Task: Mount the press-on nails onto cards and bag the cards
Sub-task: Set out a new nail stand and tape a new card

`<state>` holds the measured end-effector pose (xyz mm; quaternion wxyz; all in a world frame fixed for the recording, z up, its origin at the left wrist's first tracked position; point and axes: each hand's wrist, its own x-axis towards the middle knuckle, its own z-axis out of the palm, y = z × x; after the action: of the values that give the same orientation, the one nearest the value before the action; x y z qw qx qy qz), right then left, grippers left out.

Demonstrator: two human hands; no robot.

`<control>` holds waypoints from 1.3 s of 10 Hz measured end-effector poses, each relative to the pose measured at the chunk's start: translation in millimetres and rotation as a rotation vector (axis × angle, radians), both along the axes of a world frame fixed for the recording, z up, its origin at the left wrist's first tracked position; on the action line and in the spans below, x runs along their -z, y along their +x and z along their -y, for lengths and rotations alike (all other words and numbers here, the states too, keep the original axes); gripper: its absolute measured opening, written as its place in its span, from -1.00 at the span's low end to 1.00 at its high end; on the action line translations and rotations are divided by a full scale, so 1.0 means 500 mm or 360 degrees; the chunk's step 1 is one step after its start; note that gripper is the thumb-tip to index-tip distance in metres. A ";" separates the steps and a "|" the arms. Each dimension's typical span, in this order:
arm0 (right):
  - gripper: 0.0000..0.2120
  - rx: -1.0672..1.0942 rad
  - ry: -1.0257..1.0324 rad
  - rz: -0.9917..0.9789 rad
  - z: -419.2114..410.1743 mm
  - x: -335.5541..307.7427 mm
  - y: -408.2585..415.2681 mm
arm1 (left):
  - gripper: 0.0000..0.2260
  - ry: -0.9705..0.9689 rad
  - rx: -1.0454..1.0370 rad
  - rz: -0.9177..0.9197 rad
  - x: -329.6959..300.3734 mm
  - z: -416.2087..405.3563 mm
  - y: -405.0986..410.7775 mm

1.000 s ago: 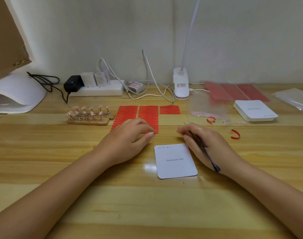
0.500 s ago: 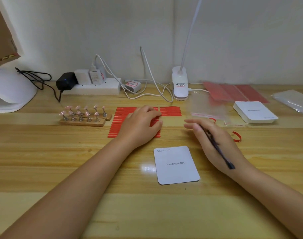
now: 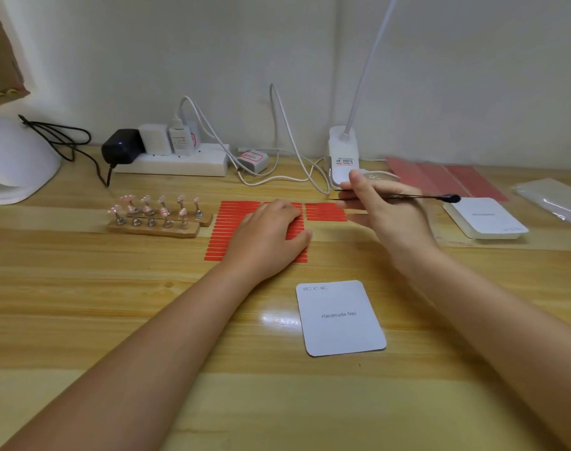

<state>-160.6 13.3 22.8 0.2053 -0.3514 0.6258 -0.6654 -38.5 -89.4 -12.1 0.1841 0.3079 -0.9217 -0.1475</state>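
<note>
A white card [image 3: 340,318] printed "Handmade Nail" lies on the wooden table near me. Beyond it lies a sheet of red adhesive strips [image 3: 232,222], and my left hand [image 3: 271,234] rests flat on it. My right hand [image 3: 380,209] holds black tweezers [image 3: 407,197] level, their tip over the right end of the red strips. Pink press-on nails [image 3: 154,209] stand on small metal stands set on wooden bars, left of the strips.
A stack of white cards [image 3: 485,216] sits at the right, with clear bags [image 3: 554,200] and red sheets [image 3: 446,177] behind. A power strip [image 3: 173,161], cables, a lamp base [image 3: 342,157] and a white nail lamp [image 3: 14,167] line the back.
My left hand slid forward onto the red strip sheet. My right hand moved up and away from the card, swinging the tweezers level toward the strips' right end.
</note>
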 end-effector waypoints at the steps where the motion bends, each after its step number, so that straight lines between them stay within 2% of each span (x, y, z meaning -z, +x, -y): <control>1: -0.80 0.0107 -0.0027 0.0118 0.022 0.020 0.004 | -0.59 0.0007 0.0005 0.0005 0.000 0.001 0.000; 2: -0.76 0.0161 0.0039 -0.0097 0.016 0.037 -0.001 | -0.60 0.0014 0.0009 -0.0003 0.001 0.001 0.000; 4: -0.96 -0.0081 0.0206 -0.0208 0.010 0.045 -0.010 | -0.61 0.0042 0.0021 -0.0008 0.000 0.002 0.002; 6: -0.88 -0.0043 0.0315 -0.0544 0.011 0.051 -0.007 | -0.59 0.0056 0.0018 0.0013 -0.001 0.003 0.003; 13: -0.91 -0.0173 0.0144 -0.1561 0.013 0.065 -0.016 | -0.59 0.0060 0.0026 -0.0003 0.000 0.005 0.002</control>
<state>-168.4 6.6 -9.5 -0.0638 -0.6460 0.6577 -0.3822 -37.3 -91.9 -12.0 0.1779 0.3035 -0.9211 -0.1666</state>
